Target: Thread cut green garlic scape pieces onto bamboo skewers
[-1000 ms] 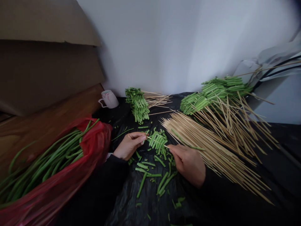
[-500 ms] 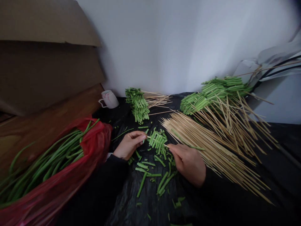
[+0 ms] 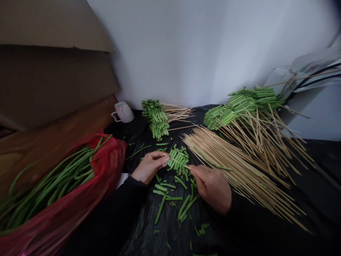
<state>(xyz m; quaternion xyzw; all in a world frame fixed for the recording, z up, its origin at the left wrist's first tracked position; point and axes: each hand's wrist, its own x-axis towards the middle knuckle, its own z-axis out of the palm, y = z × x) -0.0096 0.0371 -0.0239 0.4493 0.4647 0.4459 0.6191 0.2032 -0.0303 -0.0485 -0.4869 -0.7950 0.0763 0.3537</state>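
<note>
My right hand [image 3: 211, 185] is closed around a thin bamboo skewer [image 3: 187, 166], which points left and away from me. Several short pieces of long green bean [image 3: 178, 158] sit side by side across that skewer. At its far end, my left hand [image 3: 152, 166] pinches with thumb and forefinger, close against the row; the bean piece between these fingertips is mostly hidden. Loose cut bean pieces [image 3: 174, 198] lie scattered on the black plastic sheet [image 3: 149, 227] below both hands.
A red bag [image 3: 106, 170] of whole long beans [image 3: 64, 174] lies left. Bare skewers [image 3: 239, 167] spread at right. Loaded bean skewers are piled at back centre [image 3: 157, 121] and back right [image 3: 247, 106]. A mug [image 3: 124, 112] stands near the wall; a cardboard box [image 3: 55, 78] is at left.
My left hand has moved slightly right, closer to the row on the skewer. The bean piece seen in its fingers before is now mostly out of sight. My right hand has barely shifted.
</note>
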